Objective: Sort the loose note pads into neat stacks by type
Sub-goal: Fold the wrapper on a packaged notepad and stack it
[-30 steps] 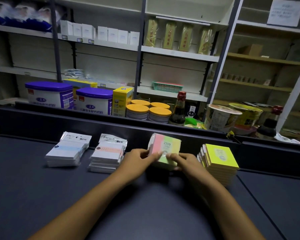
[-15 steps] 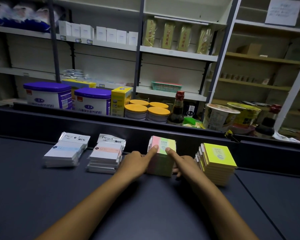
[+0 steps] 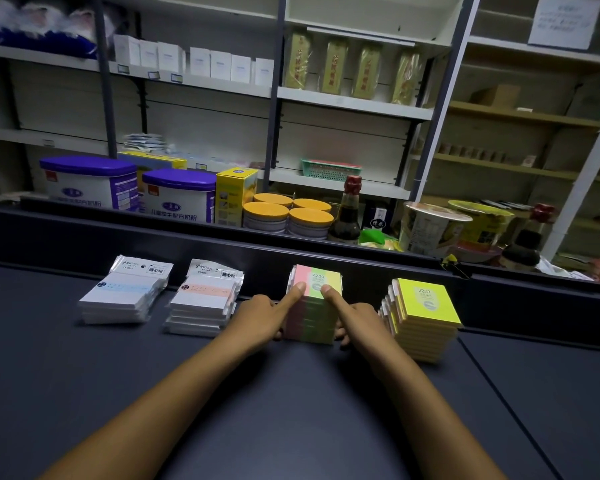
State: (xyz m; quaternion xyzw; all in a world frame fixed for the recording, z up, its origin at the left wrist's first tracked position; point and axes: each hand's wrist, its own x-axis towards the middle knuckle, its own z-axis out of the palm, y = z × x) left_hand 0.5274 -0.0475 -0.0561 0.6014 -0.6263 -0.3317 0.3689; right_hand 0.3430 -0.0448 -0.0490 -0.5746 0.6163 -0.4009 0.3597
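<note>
Four stacks of note pads stand in a row on the dark counter [image 3: 222, 410]. From the left: white pads with a blue band [image 3: 125, 296], white pads with a pink band [image 3: 205, 303], a pink, green and yellow striped stack [image 3: 314, 306], and a leaning yellow stack [image 3: 426, 317]. My left hand [image 3: 264, 317] holds the striped stack's left side, thumb pressed on its top. My right hand [image 3: 357, 317] holds its right side the same way, with curled fingers at the stack's near face.
A raised dark ledge [image 3: 361, 265] runs right behind the stacks. Beyond it stand purple-lidded tubs [image 3: 177, 195], orange-lidded jars [image 3: 284, 216], a sauce bottle [image 3: 347, 213] and noodle cups [image 3: 433, 226], with shelving behind. A seam [image 3: 499, 393] crosses the counter at the right.
A second ago both hands held a striped pad tilted up above the stack. It now lies flat on top, and both hands have dropped to the stack's sides.
</note>
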